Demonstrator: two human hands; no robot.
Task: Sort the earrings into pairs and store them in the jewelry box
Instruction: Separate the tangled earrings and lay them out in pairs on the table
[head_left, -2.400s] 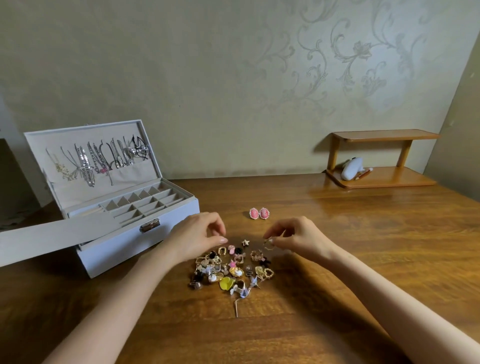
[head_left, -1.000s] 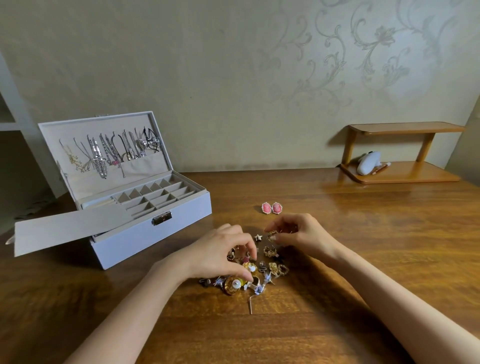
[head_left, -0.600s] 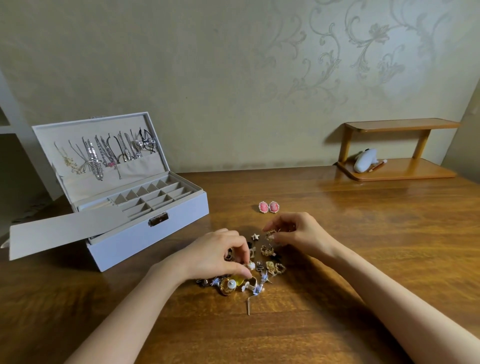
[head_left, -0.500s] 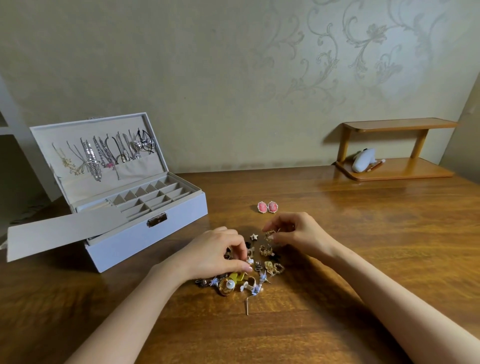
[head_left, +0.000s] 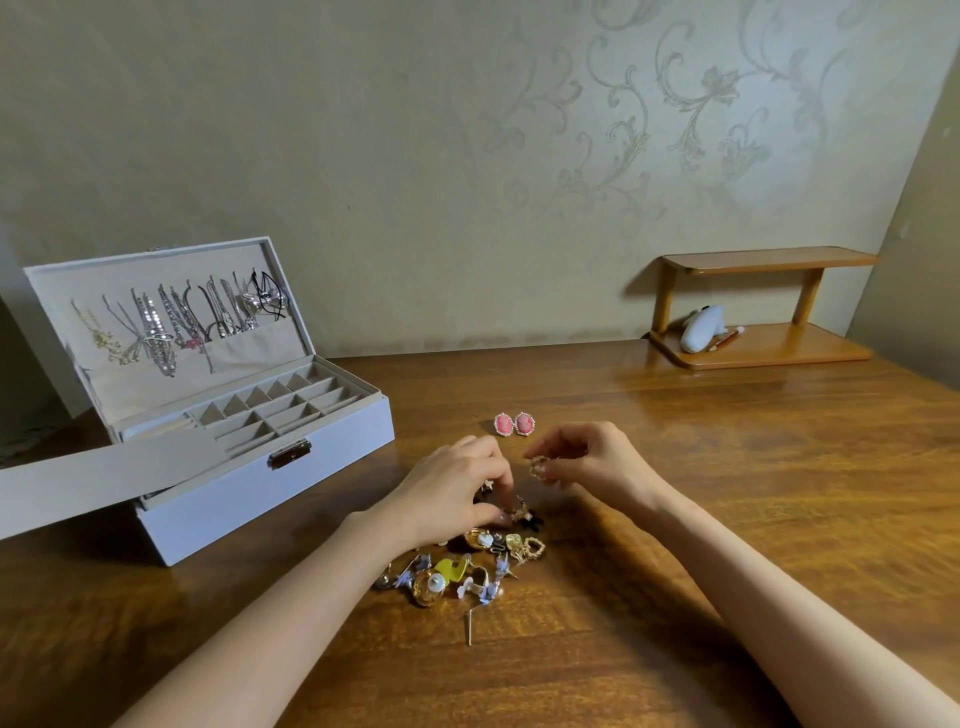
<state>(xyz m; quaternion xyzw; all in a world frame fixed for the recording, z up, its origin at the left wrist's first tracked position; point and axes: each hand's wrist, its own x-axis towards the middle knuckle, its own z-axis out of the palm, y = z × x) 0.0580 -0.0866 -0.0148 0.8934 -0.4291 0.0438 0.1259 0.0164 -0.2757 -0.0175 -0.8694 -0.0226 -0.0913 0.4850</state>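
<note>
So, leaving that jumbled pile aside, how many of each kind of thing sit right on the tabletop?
Pink oval earrings: 2
Open jewelry box: 1
Wooden shelf: 1
Total: 4

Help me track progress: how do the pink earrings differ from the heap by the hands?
The pink earrings are a matched pair; the heap is mixed shapes and colours. The pink earrings lie untouched; the left hand touches the heap. Both sit on the table, outside the jewelry box.
</note>
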